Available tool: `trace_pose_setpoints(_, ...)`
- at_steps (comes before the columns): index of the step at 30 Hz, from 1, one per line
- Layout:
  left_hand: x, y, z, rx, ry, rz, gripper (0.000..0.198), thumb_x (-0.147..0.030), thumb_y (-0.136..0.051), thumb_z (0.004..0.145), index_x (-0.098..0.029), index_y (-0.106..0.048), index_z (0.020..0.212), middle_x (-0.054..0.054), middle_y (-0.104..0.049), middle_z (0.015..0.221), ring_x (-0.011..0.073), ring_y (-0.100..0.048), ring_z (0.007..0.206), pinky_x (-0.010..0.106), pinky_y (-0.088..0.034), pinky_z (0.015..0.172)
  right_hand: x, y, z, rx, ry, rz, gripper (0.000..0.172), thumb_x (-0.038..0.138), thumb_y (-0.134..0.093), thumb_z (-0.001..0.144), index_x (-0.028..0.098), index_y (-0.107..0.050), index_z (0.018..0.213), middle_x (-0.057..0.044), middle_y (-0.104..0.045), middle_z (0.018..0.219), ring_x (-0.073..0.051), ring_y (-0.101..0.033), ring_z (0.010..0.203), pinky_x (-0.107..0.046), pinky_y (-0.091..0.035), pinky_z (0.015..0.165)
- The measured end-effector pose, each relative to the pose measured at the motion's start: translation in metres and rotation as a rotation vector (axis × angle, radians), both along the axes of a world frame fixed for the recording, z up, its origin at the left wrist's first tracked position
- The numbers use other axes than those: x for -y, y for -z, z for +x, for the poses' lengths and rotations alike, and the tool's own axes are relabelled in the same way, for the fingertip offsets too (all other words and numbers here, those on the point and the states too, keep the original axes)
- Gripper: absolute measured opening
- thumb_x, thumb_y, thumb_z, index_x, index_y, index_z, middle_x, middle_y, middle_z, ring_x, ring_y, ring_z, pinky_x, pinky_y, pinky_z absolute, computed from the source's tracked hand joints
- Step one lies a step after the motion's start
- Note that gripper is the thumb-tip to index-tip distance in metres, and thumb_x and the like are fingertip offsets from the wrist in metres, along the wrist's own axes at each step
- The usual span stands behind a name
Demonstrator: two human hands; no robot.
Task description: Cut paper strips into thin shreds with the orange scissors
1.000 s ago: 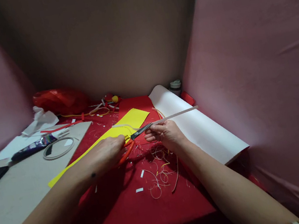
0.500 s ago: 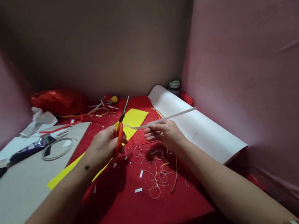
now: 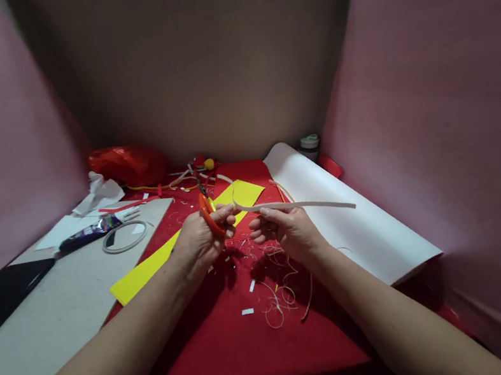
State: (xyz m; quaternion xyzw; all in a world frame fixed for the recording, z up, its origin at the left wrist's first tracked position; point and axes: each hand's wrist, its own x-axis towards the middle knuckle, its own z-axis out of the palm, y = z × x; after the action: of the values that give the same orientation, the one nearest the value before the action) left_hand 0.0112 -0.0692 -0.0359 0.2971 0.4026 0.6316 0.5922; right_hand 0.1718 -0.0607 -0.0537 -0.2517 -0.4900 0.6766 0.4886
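My left hand (image 3: 208,237) is closed round the orange-handled scissors (image 3: 207,211), whose dark blades point up and away. Between the thumb and fingers of my right hand (image 3: 289,229) is a narrow pale strip (image 3: 309,204). One end of this strip sticks out to the right over the white roll; the other curves up near the scissors. My left thumb tip reaches the strip's bend, but whether it grips it I cannot tell. Beneath both hands lie yellow paper (image 3: 148,268) and a red ribbed sheet (image 3: 241,173).
Curly thread scraps (image 3: 281,292) and small white bits litter the red cloth (image 3: 241,357). On the right lies a white paper roll (image 3: 333,218), with a lidded jar (image 3: 310,146) behind. The grey board (image 3: 49,339) at left bears a paint tube (image 3: 88,233) and coiled cord (image 3: 124,237).
The scissors have turned from leaning right to pointing up and slightly left. The left thumb has come to the strip, whose right end now dips lower. The whole view has shifted.
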Motion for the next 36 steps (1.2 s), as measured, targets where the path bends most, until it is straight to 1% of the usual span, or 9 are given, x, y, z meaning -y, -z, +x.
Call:
trace_pose_setpoints(4,0.002,-0.007,-0.003,0.041,-0.022,0.035,0.011,-0.001,-0.063,0.061,-0.008,-0.056,0.065,0.0,-0.054,0.057,0.0045,-0.049,0.044,0.015,-0.036,0.036,0.006,0.001,-0.004,0.12,-0.012,0.128,0.018,0.03,-0.059,0.077,0.019,-0.066,0.089,-0.003,-0.067,0.071,-0.014,-0.063,0.058,-0.031,-0.053,0.058)
trace_pose_setpoints(8,0.003,-0.015,-0.014,0.073,0.01,0.091,0.016,0.0,-0.063,0.059,-0.01,-0.053,0.068,-0.001,-0.053,0.057,0.005,-0.048,0.045,0.016,-0.035,0.036,0.003,0.0,-0.002,0.259,0.162,0.324,0.02,0.031,-0.063,0.075,0.021,-0.065,0.091,-0.002,-0.067,0.078,-0.011,-0.062,0.061,-0.029,-0.052,0.062)
trace_pose_setpoints(11,0.004,-0.018,-0.02,0.015,0.092,0.06,0.015,-0.003,-0.063,0.061,-0.01,-0.052,0.068,-0.001,-0.051,0.055,0.0036,-0.045,0.043,0.016,-0.032,0.036,0.0,-0.005,0.002,0.162,0.133,0.234,0.029,0.037,-0.059,0.077,0.022,-0.059,0.102,-0.002,-0.067,0.077,-0.012,-0.062,0.058,-0.029,-0.051,0.058)
trace_pose_setpoints(17,0.011,-0.019,-0.016,-0.266,0.214,0.07,0.021,-0.011,-0.067,0.061,-0.015,-0.051,0.074,-0.005,-0.048,0.047,0.0062,-0.045,0.039,0.018,-0.033,0.036,0.005,-0.01,-0.001,0.184,-0.098,0.023,0.026,0.043,-0.058,0.076,0.017,-0.063,0.075,-0.002,-0.063,0.061,-0.01,-0.054,0.046,-0.024,-0.041,0.043)
trace_pose_setpoints(21,0.014,-0.02,-0.011,-0.339,0.221,0.061,0.022,-0.012,-0.067,0.06,-0.016,-0.05,0.075,-0.006,-0.048,0.045,0.0075,-0.044,0.037,0.02,-0.034,0.034,0.006,-0.012,0.001,0.159,-0.161,0.009,0.02,0.038,-0.065,0.068,0.018,-0.062,0.067,0.0,-0.059,0.057,-0.009,-0.049,0.046,-0.023,-0.038,0.044)
trace_pose_setpoints(26,0.012,-0.019,-0.015,-0.293,0.237,0.067,0.022,-0.012,-0.066,0.06,-0.015,-0.051,0.075,-0.006,-0.047,0.045,0.0062,-0.043,0.037,0.019,-0.033,0.035,0.007,-0.019,0.012,0.096,-0.285,0.083,0.021,0.026,-0.067,0.063,0.02,-0.068,0.083,-0.001,-0.065,0.072,-0.013,-0.058,0.061,-0.028,-0.045,0.06)
trace_pose_setpoints(28,0.011,-0.018,-0.016,-0.308,0.245,0.061,0.022,-0.012,-0.066,0.06,-0.015,-0.051,0.076,-0.006,-0.048,0.044,0.0064,-0.043,0.037,0.019,-0.033,0.035,0.008,-0.019,0.009,0.108,-0.276,0.097,0.025,0.026,-0.068,0.063,0.019,-0.067,0.087,-0.002,-0.066,0.076,-0.014,-0.059,0.064,-0.029,-0.046,0.062)
trace_pose_setpoints(32,0.013,-0.018,-0.013,-0.417,0.245,0.073,0.02,-0.016,-0.066,0.062,-0.015,-0.051,0.075,-0.004,-0.05,0.043,0.0074,-0.043,0.036,0.02,-0.033,0.035,0.01,-0.013,-0.004,0.178,-0.148,0.0,0.02,0.036,-0.065,0.07,0.019,-0.058,0.078,0.001,-0.062,0.062,-0.009,-0.052,0.045,-0.023,-0.041,0.044)
trace_pose_setpoints(36,0.017,-0.02,-0.006,-0.478,0.225,0.081,0.025,-0.016,-0.069,0.059,-0.015,-0.049,0.074,-0.005,-0.05,0.046,0.0074,-0.045,0.038,0.019,-0.034,0.037,0.01,-0.009,-0.011,0.231,-0.128,-0.046,0.019,0.036,-0.062,0.073,0.017,-0.057,0.073,0.0,-0.061,0.054,-0.008,-0.049,0.042,-0.019,-0.036,0.041)
